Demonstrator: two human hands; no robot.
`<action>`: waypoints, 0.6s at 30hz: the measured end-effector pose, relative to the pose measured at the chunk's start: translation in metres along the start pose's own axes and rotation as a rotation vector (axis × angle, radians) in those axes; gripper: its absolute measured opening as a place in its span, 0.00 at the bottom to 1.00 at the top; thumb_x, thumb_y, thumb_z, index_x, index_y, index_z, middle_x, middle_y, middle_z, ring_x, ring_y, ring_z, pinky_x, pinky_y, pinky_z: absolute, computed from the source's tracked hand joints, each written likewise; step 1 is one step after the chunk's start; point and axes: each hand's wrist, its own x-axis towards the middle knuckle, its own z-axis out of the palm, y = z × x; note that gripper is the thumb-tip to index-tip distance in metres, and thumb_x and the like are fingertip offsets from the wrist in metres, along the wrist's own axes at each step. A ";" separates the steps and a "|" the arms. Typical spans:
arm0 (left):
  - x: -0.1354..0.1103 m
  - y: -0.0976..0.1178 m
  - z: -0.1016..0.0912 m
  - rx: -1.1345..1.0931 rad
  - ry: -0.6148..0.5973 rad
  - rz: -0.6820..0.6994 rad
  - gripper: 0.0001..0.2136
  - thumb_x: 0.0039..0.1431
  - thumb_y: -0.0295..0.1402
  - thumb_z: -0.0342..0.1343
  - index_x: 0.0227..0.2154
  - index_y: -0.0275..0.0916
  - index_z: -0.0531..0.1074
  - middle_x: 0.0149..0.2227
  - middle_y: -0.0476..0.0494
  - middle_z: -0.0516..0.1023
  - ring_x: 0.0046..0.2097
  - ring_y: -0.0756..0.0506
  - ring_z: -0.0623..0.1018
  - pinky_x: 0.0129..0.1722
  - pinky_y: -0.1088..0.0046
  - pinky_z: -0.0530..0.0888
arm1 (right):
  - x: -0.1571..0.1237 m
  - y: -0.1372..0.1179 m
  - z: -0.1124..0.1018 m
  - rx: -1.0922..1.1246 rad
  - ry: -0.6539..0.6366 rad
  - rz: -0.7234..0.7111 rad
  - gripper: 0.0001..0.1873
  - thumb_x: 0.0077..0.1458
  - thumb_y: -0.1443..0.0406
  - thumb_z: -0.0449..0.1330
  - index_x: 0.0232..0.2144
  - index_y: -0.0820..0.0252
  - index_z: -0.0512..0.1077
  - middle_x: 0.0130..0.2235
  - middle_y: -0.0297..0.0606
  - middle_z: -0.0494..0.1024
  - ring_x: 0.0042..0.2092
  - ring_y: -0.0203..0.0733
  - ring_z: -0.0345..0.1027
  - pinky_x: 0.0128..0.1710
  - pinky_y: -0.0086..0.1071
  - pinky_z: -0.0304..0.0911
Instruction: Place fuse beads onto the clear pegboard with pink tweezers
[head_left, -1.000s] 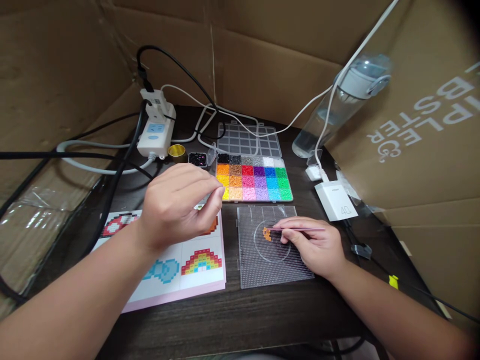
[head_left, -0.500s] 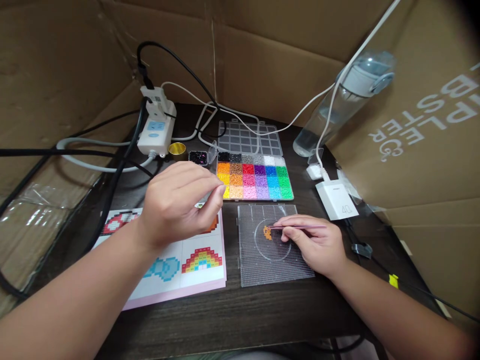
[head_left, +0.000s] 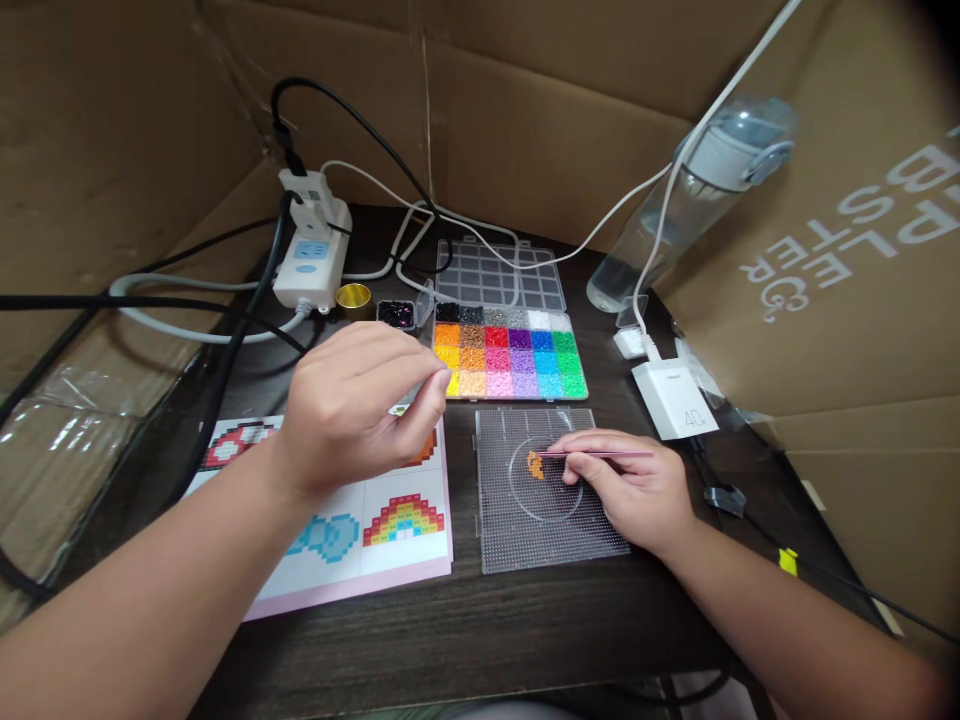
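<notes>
Right hand (head_left: 626, 485) pinches pink rod (head_left: 600, 455), likely seating orange beads (head_left: 535, 466) toward pegboard's far edge (head_left: 517, 413); left hand (head_left: 360, 405) pressed together; steadiness next

The light is soft and fairly dim, its source out of frame. Clear tape (head_left: 49, 440) beyond the left edge of the bench (head_left: 480, 640) throws white glare; the gold cup (head_left: 354, 297) catches a small shine. Beneath the right hand (head_left: 637, 490), the pegboard (head_left: 517, 545) looks darker, its fine grid barely resolved. Wide-angle distortion stretches the left forearm (head_left: 180, 570) toward the lower corner (the upper right corner goes black).
</notes>
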 end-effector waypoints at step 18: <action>0.000 -0.001 -0.004 -0.004 0.017 0.009 0.04 0.54 0.23 0.58 0.29 0.39 0.72 0.29 0.45 0.80 0.31 0.46 0.78 0.35 0.65 0.78 | 0.079 -0.015 0.033 0.280 0.063 0.157 0.15 0.57 0.60 0.64 0.21 0.60 0.79 0.28 0.39 0.81 0.28 0.36 0.73 0.28 0.30 0.72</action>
